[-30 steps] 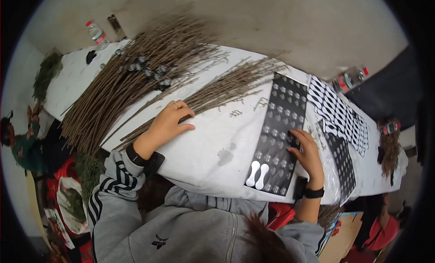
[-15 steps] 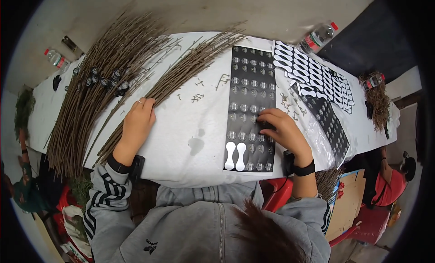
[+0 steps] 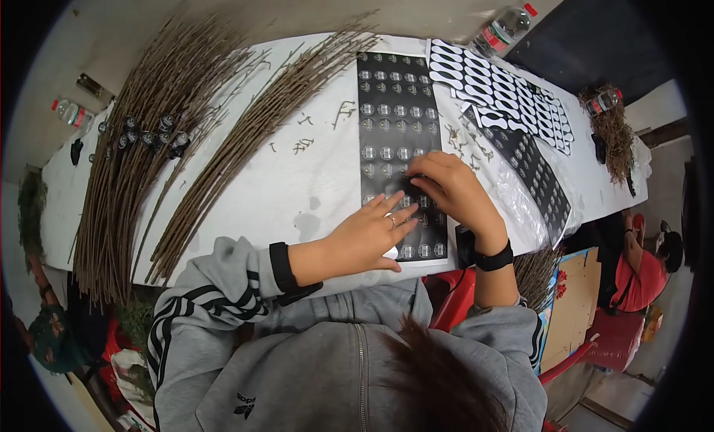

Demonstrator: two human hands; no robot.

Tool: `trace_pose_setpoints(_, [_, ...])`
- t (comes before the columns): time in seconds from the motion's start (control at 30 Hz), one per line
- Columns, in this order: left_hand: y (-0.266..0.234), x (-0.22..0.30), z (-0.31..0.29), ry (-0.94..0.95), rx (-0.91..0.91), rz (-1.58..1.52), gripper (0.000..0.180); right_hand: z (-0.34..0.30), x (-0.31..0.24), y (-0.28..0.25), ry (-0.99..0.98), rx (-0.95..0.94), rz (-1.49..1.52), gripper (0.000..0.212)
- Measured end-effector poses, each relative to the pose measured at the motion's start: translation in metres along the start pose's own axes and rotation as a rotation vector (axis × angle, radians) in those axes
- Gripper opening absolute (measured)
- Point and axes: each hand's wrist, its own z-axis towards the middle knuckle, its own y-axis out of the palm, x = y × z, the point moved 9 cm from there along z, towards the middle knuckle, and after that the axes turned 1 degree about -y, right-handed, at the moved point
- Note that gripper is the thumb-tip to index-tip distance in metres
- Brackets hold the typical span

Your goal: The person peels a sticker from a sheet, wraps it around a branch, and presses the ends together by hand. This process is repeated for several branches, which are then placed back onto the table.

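My left hand (image 3: pixel 357 235) lies flat with fingers spread over the lower part of a black sticker sheet (image 3: pixel 399 105). Just above it, my right hand (image 3: pixel 448 183) bends over the sheet's right side, thumb and fingertips drawn together at a label. Whether a label is pinched between them is too small to tell. Pale backing shows under my left palm where labels are gone. To the left, a loose bundle of thin brown twigs (image 3: pixel 245 146) lies slanting across the white-covered table (image 3: pixel 312 187). Farther left is a thicker heap of twigs (image 3: pixel 141 172), with black labels (image 3: pixel 152 134) wrapped around several bunches.
White peeled sheets (image 3: pixel 506 90) and another black sticker sheet (image 3: pixel 535 175) lie right, over clear plastic. Twig scraps (image 3: pixel 303 144) dot the table. Bottles (image 3: pixel 506 30) stand along the back. A person in red (image 3: pixel 641 279) sits far right; another person's arm (image 3: pixel 44 283) shows far left.
My left hand has left the twig bundle and moved right onto the sticker sheet. My right hand stays at the sheet, its fingers drawn closer together. The whole view has shifted slightly.
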Motion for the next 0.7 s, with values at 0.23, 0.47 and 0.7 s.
trace_pose_setpoints(0.23, [0.012, -0.007, -0.002, -0.002, -0.067, -0.023, 0.065, -0.039, -0.021, 0.014, 0.007, -0.159, 0.139, 0.02])
trace_pose_setpoints(0.47, [0.011, -0.008, -0.001, -0.002, -0.118, -0.052, 0.065, -0.06, -0.046, 0.039, 0.012, -0.167, 0.094, 0.026])
trace_pose_setpoints(0.7, [0.011, -0.009, -0.004, 0.004, -0.068, -0.058, 0.058, -0.071, -0.036, 0.041, 0.107, -0.16, 0.114, 0.03])
